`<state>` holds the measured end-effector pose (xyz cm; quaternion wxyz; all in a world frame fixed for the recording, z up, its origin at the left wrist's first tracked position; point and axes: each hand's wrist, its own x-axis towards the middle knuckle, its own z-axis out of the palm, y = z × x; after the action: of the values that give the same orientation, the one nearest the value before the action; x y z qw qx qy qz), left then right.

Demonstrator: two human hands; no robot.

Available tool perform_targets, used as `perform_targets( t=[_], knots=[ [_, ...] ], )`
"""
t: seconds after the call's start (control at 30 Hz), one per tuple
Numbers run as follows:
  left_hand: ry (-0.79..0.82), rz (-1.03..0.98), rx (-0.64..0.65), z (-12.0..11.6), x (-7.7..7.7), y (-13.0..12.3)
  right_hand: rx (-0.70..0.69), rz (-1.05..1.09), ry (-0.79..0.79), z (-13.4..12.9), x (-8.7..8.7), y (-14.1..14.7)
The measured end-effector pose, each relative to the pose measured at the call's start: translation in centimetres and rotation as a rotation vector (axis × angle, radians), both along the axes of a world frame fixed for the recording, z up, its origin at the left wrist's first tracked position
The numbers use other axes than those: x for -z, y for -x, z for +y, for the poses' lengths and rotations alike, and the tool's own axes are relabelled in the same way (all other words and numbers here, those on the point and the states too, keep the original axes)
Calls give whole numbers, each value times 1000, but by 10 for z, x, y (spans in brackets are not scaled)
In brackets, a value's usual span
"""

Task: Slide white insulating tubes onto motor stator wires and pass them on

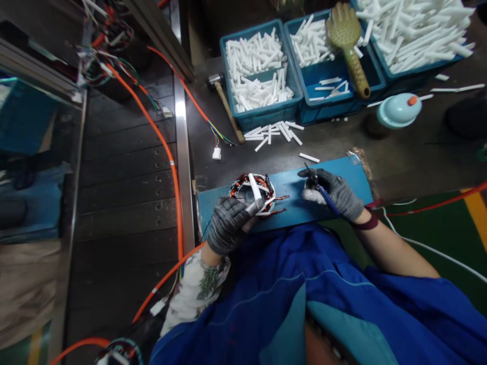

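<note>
In the head view, my left hand [230, 223], in a grey glove, is closed at the near-left edge of a motor stator [238, 185] with coiled copper and white-sleeved wire. Its thumb and finger pinch the lower end of a white tube [254, 186] that slants across the stator's top. Stripped-looking copper wire ends [279, 210] stick out to the right. My right hand [340, 195], also gloved, is closed around blue-handled cutters [326, 197], their dark jaws pointing up and left, apart from the stator. The stator rests on a blue board [292, 187].
Blue bins [262, 109] of white tubes line the back, with a yellowish scoop [352, 56] over the middle one. A hammer [228, 109], loose tubes [270, 133], a wire connector [216, 153] and a light-blue-lidded cup [399, 110] lie around. Orange cables [167, 152] run along the left conveyor.
</note>
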<state>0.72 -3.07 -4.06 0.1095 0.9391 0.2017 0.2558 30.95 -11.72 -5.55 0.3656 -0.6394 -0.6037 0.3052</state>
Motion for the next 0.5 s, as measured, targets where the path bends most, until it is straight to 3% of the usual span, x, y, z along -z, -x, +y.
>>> perform_targets(
  t=[0.13, 0.2, 0.5],
  knots=[
    [15, -7, -5, -1, -2, -1, -427, 27, 181, 20, -2, -22],
    [5, -7, -14, -1, -1, -1, -568, 34, 232, 28, -3, -29],
    [-12, 51, -48, -2, 4, 2, -769, 103, 307, 56, -8, -36]
  ],
)
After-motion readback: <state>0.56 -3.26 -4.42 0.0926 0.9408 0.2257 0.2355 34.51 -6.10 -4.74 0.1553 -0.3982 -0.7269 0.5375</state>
